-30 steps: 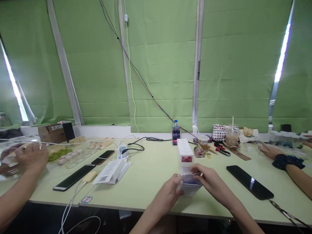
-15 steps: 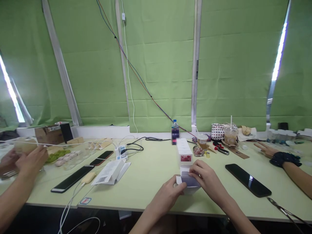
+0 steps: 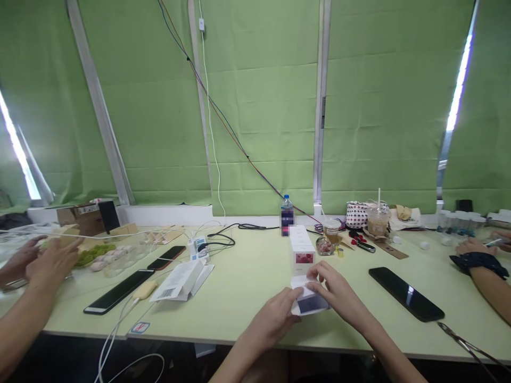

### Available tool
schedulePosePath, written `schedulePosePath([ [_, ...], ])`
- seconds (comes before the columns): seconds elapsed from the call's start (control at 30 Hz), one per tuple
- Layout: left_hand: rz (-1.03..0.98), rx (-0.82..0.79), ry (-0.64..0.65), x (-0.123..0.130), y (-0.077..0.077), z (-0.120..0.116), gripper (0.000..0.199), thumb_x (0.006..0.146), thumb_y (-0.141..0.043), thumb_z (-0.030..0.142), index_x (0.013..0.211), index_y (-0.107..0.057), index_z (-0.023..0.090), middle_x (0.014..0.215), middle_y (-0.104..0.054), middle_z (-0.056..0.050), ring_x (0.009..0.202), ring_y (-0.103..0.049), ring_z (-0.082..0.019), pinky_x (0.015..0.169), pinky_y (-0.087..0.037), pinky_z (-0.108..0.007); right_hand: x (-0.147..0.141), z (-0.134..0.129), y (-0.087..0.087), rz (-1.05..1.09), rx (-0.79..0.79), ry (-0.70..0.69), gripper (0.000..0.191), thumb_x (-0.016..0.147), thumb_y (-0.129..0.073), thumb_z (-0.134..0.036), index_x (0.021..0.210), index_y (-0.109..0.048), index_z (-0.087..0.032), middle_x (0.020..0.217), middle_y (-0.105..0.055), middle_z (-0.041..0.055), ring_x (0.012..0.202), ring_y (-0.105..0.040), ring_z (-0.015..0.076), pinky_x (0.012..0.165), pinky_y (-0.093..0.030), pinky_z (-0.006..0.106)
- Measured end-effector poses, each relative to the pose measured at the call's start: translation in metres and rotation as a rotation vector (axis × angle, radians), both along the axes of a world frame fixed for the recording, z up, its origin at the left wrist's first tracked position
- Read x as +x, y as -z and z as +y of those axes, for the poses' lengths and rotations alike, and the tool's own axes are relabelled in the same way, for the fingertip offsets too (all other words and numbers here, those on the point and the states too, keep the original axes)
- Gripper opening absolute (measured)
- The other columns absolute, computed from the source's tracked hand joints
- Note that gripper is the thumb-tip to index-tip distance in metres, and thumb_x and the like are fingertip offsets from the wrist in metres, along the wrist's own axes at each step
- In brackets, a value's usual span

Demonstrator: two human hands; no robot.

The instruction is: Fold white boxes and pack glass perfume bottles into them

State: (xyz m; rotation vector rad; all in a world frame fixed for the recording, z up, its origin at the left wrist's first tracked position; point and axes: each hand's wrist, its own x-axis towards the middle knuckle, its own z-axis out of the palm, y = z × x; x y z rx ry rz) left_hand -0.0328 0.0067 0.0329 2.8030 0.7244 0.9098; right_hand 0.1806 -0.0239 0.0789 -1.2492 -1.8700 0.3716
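Note:
Between my two hands is a small white cardboard box point(image 3: 313, 305), its end open toward me and its inside in shadow. My left hand point(image 3: 275, 314) grips the box's left side, thumb on top by the flap. With its fingers bent, my right hand point(image 3: 333, 290) pinches the upper flap at the right; the fingertips partly cover it. Just beyond stands a row of closed white boxes point(image 3: 302, 244), the nearest showing a pink-red picture. Flattened white box sheets point(image 3: 179, 282) lie on the table to the left.
Phones point(image 3: 406, 294) lie to the right and left. Pliers point(image 3: 463, 340) rest at the right front edge. A bottle point(image 3: 286, 215), a jar point(image 3: 325, 245) and an iced drink cup point(image 3: 377, 221) stand at the back. Co-workers' hands point(image 3: 51, 263) are at both sides.
The box in my hands has tilted, and its upper flap is now folded over more. The right co-worker's hand has moved right; the left co-worker's hands have shifted slightly.

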Motion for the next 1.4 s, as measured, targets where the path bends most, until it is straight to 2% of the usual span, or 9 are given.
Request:
schedulePosePath([
  [0.2, -0.224, -0.358, 0.015, -0.004, -0.003, 0.008, 0.06, 0.077, -0.066, 0.017, 0.13, -0.043, 0.027, 0.127, -0.055, -0.007, 0.113, -0.055, -0.023, 0.093, -0.05, -0.036, 0.003, 0.003, 0.006, 0.122, -0.065, 0.011, 0.023, 0.086, -0.051, -0.036, 0.107, -0.053, -0.026, 0.108, -0.057, 0.0036, 0.089, -0.055, 0.0202, 0.075, -0.044, 0.031],
  [0.33, -0.313, -0.543, 0.041, -0.005, -0.007, 0.01, 0.058, 0.076, -0.066, 0.017, 0.129, -0.045, 0.028, 0.133, -0.051, -0.004, 0.117, -0.051, -0.021, 0.095, -0.05, -0.035, 0.002, 0.005, 0.01, 0.269, -0.165, 0.003, 0.025, 0.084, -0.052, -0.04, 0.105, -0.053, -0.026, 0.1, -0.054, 0.0021, 0.081, -0.053, 0.0187, 0.064, -0.043, 0.028],
  [0.47, -0.296, -0.574, 0.016, -0.007, -0.007, 0.014, 0.062, 0.078, -0.063, 0.021, 0.135, -0.04, 0.03, 0.133, -0.051, -0.004, 0.104, -0.057, -0.02, 0.094, -0.05, -0.038, -0.002, 0.008, 0.014, 0.548, -0.425, -0.185, 0.024, 0.085, -0.054, -0.048, 0.097, -0.052, -0.027, 0.079, -0.048, -0.0042, 0.056, -0.04, 0.0092, 0.049, -0.028, 0.021],
  [0.6, -0.244, -0.609, -0.013, -0.008, -0.001, 0.016, 0.074, 0.082, -0.057, 0.019, 0.145, -0.022, 0.031, 0.123, -0.058, -0.005, 0.096, -0.058, -0.019, 0.086, -0.051, -0.036, 0.001, 0.015, 0.023, 0.757, -0.568, -0.387, 0.034, 0.079, -0.065, -0.051, 0.099, -0.052, -0.026, 0.076, -0.048, -0.0052, 0.053, -0.034, 0.0056, 0.048, -0.019, 0.02],
  [0.8, -0.238, -0.56, -0.055, 0.0, 0.008, 0.011, 0.091, 0.076, -0.055, 0.009, 0.148, -0.002, 0.025, 0.136, -0.049, -0.009, 0.113, -0.052, -0.024, 0.098, -0.04, -0.038, 0.005, 0.026, 0.038, 0.809, -0.523, -0.457, 0.04, 0.075, -0.069, -0.052, 0.102, -0.053, -0.027, 0.084, -0.054, -0.0034, 0.053, -0.037, 0.0054, 0.048, -0.023, 0.019],
  [0.93, -0.22, -0.543, -0.088, 0.003, 0.011, 0.01, 0.088, 0.078, -0.052, 0.011, 0.148, -0.001, 0.023, 0.131, -0.053, -0.009, 0.108, -0.054, -0.024, 0.095, -0.041, -0.037, -0.001, 0.032, 0.047, 0.823, -0.48, -0.482, 0.048, 0.072, -0.066, -0.061, 0.104, -0.051, -0.029, 0.088, -0.058, -0.002, 0.072, -0.051, 0.013, 0.06, -0.035, 0.022],
  [1.03, -0.194, -0.528, -0.103, 0.003, 0.01, 0.011, 0.089, 0.077, -0.052, 0.011, 0.148, 0.0, 0.024, 0.132, -0.053, -0.009, 0.107, -0.055, -0.025, 0.094, -0.041, -0.037, -0.005, 0.035, 0.051, 0.828, -0.463, -0.488, 0.054, 0.069, -0.066, -0.066, 0.105, -0.051, -0.029, 0.092, -0.06, -0.0012, 0.079, -0.054, 0.0164, 0.067, -0.038, 0.025],
  [1.2, -0.161, -0.522, -0.133, 0.005, 0.012, 0.012, 0.089, 0.077, -0.051, 0.011, 0.147, 0.004, 0.02, 0.127, -0.055, -0.012, 0.103, -0.057, -0.025, 0.091, -0.042, -0.037, -0.006, 0.035, 0.051, 0.822, -0.426, -0.49, 0.057, 0.068, -0.065, -0.068, 0.107, -0.051, -0.029, 0.095, -0.061, -0.0002, 0.083, -0.055, 0.0182, 0.069, -0.039, 0.026],
  [1.4, -0.173, -0.52, -0.133, 0.005, 0.018, 0.015, 0.09, 0.075, -0.052, 0.01, 0.148, 0.0, 0.021, 0.126, -0.056, -0.011, 0.103, -0.057, -0.024, 0.093, -0.041, -0.036, -0.005, 0.036, 0.053, 0.81, -0.426, -0.489, 0.056, 0.07, -0.064, -0.067, 0.11, -0.051, -0.029, 0.093, -0.061, -0.0006, 0.08, -0.057, 0.0174, 0.068, -0.04, 0.026],
])
